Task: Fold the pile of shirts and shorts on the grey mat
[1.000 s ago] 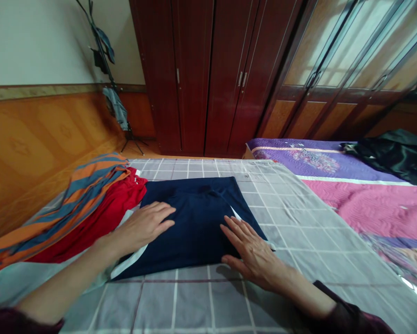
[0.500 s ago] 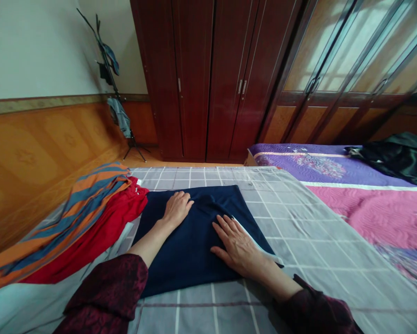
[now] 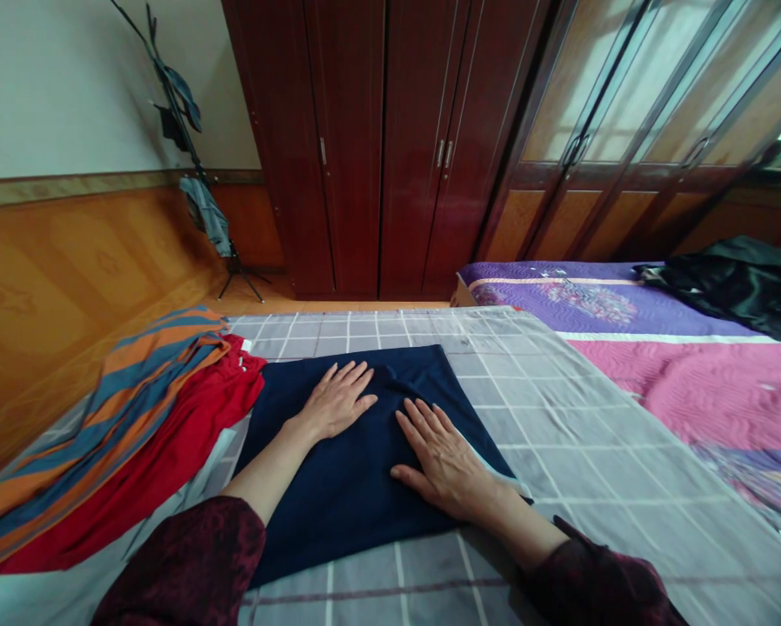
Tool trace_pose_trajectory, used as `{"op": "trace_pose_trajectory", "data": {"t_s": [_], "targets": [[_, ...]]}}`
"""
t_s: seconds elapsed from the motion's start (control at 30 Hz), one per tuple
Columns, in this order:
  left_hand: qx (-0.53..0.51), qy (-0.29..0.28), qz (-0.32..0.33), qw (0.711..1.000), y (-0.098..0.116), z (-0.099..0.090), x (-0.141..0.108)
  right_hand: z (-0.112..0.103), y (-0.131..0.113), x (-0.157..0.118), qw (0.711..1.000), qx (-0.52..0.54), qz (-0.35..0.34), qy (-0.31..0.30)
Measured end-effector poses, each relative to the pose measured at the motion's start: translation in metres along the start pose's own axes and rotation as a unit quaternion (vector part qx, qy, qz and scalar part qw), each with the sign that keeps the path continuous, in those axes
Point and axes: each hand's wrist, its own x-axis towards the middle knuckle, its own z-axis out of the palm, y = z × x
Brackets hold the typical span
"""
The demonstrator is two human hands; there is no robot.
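A dark navy piece of folded clothing (image 3: 357,478) lies spread on the grey checked bedsheet (image 3: 560,435); its exact kind does not show. My left hand (image 3: 338,400) rests flat on its upper part, fingers stretched out. Palm down on its right side is my right hand (image 3: 439,452), fingers extended and thumb apart. A thin white edge shows along the cloth's right side beside that hand. Small wrinkles run across the navy fabric between the two hands.
Left of the navy cloth lie a red garment (image 3: 169,452) and an orange-and-blue striped cloth (image 3: 116,409). To the right, a second bed has a purple and pink cover (image 3: 690,382) with a black garment (image 3: 743,287) on it. A wardrobe (image 3: 364,156) and coat stand (image 3: 195,165) stand beyond.
My left hand has gone from curled fingers to lying flat with fingers stretched out. My right hand stays almost in place on the cloth. The view has shifted slightly.
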Motion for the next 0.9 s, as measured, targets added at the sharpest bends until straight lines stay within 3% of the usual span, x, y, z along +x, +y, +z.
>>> {"op": "trace_pose_trajectory", "data": {"t_s": [0.13, 0.3, 0.37, 0.47, 0.63, 0.77, 0.9], "targets": [[0.014, 0.011, -0.073, 0.997, -0.015, 0.003, -0.001, 0.005, 0.008, -0.002, 1.0, -0.009, 0.021, 0.007], [0.083, 0.045, -0.162, 0.982, -0.031, -0.018, -0.019, 0.006, 0.034, -0.016, 0.989, -0.064, 0.124, 0.044], [0.087, 0.055, -0.142, 0.985, -0.024, -0.03, -0.034, 0.003, 0.046, -0.028, 0.981, -0.08, 0.163, 0.066], [0.04, 0.012, -0.027, 0.999, 0.004, -0.046, -0.065, -0.006, 0.058, -0.048, 0.975, -0.086, 0.189, 0.074], [-0.034, -0.077, 0.129, 0.988, 0.056, -0.049, -0.128, -0.031, 0.057, -0.066, 0.955, -0.06, 0.29, 0.011], [0.013, -0.044, 0.124, 0.991, 0.07, -0.04, -0.168, -0.045, 0.054, -0.062, 0.938, -0.002, 0.341, -0.064], [0.105, -0.054, 0.058, 0.991, 0.069, -0.04, -0.179, -0.047, 0.056, -0.057, 0.929, 0.13, 0.33, -0.104]]}}
